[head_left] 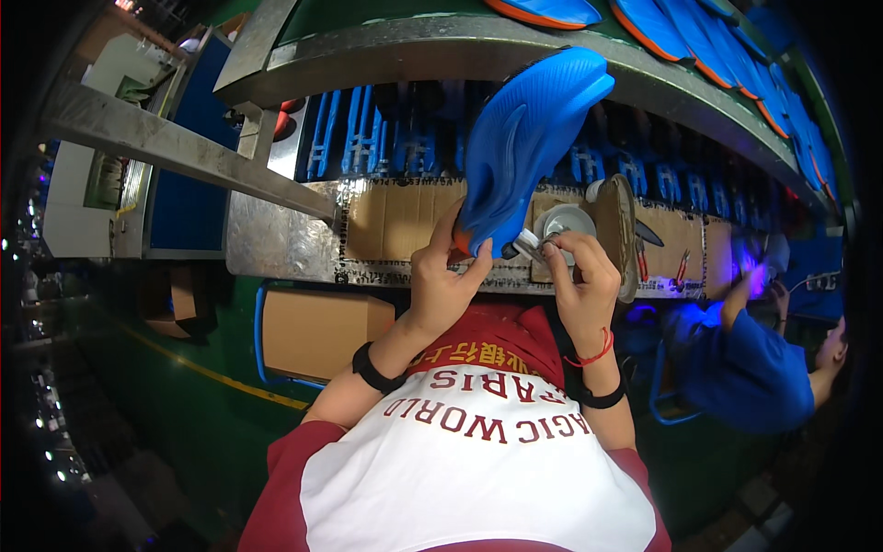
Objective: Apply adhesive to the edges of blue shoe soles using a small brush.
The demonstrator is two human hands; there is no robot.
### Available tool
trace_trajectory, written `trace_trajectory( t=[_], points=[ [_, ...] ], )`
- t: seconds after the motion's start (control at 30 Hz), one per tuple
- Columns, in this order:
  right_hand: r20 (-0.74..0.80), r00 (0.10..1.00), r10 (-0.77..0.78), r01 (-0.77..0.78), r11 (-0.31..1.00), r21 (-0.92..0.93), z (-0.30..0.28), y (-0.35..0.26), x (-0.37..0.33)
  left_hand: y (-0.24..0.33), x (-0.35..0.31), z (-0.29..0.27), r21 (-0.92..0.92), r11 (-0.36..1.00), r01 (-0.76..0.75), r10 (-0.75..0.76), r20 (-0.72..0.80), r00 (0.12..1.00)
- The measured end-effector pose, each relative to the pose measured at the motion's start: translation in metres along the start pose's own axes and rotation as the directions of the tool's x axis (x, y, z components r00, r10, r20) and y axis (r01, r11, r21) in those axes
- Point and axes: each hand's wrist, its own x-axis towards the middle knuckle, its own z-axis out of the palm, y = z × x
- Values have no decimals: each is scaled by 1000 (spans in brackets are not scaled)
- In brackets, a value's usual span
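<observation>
- Your left hand [441, 281]: grip closed on the lower end of the blue shoe [529, 138], thumb on the near side, other fingers partly hidden behind it.
- Your right hand [587, 276]: grip pinched, thumb against forefinger, on a small pale piece [528, 241]; its exact kind cannot be told.
- Small pale piece lies right by the shoe's lower end; whether the two touch cannot be made out.
- Blue shoe: raised above the table [276, 241], tilted, its ridged wide end up and leaning to the right, a bit of orange showing near your left fingers.
- On your wrists: a black band [377, 368] on the left; a red cord [593, 350] and another dark band on the right.
- Beyond your right hand: a white bowl [564, 221]; just right of it, a brown round-rimmed object [618, 230], kind unclear.
- Farther right on the table: a dark blade-like tool [649, 233] and two red-handled tools, apart from each other.
- Cardboard [395, 221] covers part of the table; blue racks [354, 133] stand behind it.
- Above, on a green surface: more blue shoes [653, 29] with orange undersides.
- At your right: a co-worker in blue [754, 373], bent toward the table.
</observation>
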Motion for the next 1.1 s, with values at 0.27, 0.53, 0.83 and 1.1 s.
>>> trace_trajectory(
  t=[0.27,0.53,0.83,1.1],
  points=[
    [-30,999,-12,11,1000,-16,-1,-5,2,1,1,0,10,1000,-10,10,6,1000],
    [36,999,-38,37,999,25,8,-6,-2,-1,2,-1,-21,1000,-3,2,-32,999],
    [85,993,84,-93,989,113,11,2,0,-3,7,1,-38,999,31,-32,-40,999],
    [-104,970,218,-161,905,394,-1,12,-3,3,40,-8,-225,974,0,-10,-42,999]
  ],
)
